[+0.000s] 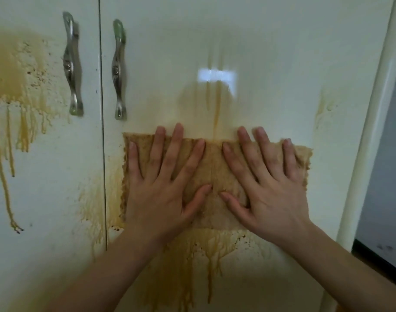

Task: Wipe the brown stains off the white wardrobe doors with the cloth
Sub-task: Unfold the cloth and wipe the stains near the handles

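Note:
A brown-soaked cloth point(214, 167) lies flat against the right wardrobe door point(260, 52). My left hand point(163, 183) presses its left half with fingers spread and straight. My right hand point(269, 183) presses its right half the same way, thumbs nearly meeting in the middle. Brown stains and drips point(199, 266) run down the door below the cloth, and thin streaks point(217, 109) run above it. The left door point(46, 199) carries a big brown stain point(10, 70) with long drips.
Two metal handles point(72, 64) point(119, 70) flank the gap between the doors. A faint stain point(325, 104) marks the right door near its edge. The wardrobe's rounded corner post point(372, 131) is at the right, with a grey wall beyond.

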